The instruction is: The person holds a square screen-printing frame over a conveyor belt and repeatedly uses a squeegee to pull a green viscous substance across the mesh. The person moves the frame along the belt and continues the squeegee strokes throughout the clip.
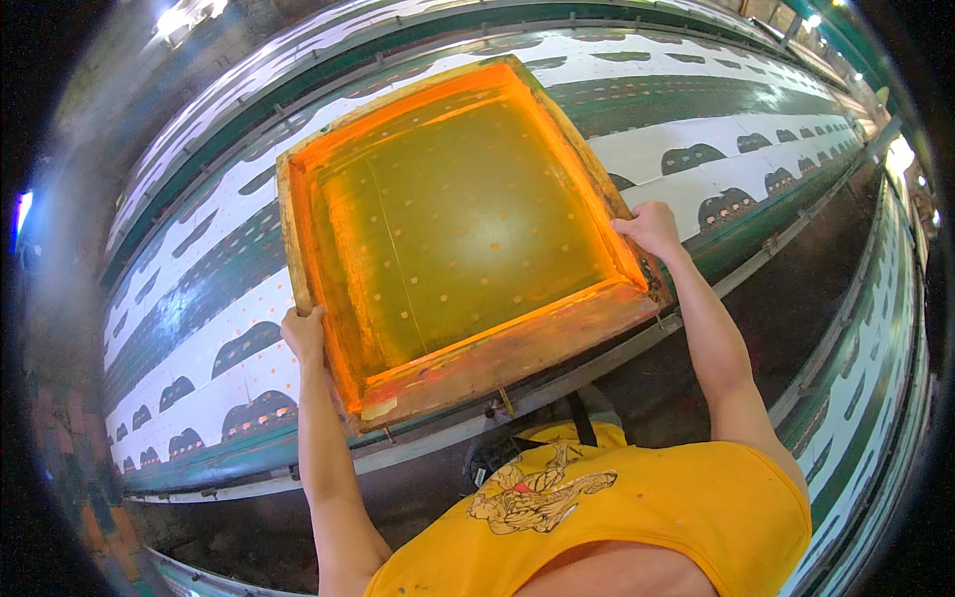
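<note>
A large wooden printing screen frame with orange-stained edges and yellow-green mesh lies over a long printing table. My left hand grips the frame's left side near its lower corner. My right hand grips the frame's right side near the opposite lower corner. Under the frame runs white fabric printed with dark green bands and rows of dark arch shapes.
The long table runs diagonally from lower left to upper right, with a metal rail along its near edge. A second printed table runs along the right. Dark floor lies between them. My yellow shirt fills the bottom.
</note>
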